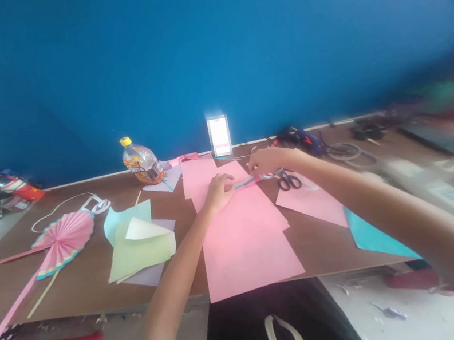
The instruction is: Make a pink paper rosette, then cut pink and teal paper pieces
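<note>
- Strip (246, 182), narrow, pink-and-blue, between the hands, over flat pink sheets (249, 253).
- Left hand (219, 192): fingers curved by one end; grip, cannot tell.
- Right hand (264, 159): fingers bent by the other; grip, cannot tell.
- Scissors (284, 183), black looped handles.

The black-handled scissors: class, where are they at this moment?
In the head view, the black-handled scissors are right of centre, just below the wrist of the right hand and near the upper end of a pink sheet.
</note>
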A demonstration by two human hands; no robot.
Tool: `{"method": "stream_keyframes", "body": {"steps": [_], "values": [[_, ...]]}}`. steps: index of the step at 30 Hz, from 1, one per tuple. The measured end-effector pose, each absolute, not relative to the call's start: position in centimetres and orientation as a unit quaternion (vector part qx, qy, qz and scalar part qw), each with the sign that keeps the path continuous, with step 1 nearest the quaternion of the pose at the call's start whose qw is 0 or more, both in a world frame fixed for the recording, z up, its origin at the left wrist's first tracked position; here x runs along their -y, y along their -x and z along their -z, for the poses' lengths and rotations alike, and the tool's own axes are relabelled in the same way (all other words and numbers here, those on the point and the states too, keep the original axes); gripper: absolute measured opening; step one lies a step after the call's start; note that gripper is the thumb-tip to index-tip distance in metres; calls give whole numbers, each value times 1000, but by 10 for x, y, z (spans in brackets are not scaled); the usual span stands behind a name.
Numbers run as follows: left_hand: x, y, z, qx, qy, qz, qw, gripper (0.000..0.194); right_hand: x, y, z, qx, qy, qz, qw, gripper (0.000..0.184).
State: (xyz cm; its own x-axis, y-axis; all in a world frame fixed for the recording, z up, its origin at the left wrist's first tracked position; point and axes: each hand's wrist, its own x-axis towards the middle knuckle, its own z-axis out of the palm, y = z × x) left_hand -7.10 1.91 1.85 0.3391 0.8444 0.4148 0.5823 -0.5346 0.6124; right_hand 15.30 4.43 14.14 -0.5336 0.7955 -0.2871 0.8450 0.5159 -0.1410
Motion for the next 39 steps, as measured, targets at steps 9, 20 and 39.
{"method": "stream_keyframes", "body": {"steps": [9,20,39], "values": [[-20,54,-22,-403,-843,-310,176,37,-55,-154,-145,-865,-472,120,120,29],[-13,63,-24,-432,-811,-330,215,23,-64,-162,-138,-876,-444,175,70,32],[-21,74,-24,-422,-747,-397,326,32,-33,-148,-198,-840,-388,379,12,25]]}}
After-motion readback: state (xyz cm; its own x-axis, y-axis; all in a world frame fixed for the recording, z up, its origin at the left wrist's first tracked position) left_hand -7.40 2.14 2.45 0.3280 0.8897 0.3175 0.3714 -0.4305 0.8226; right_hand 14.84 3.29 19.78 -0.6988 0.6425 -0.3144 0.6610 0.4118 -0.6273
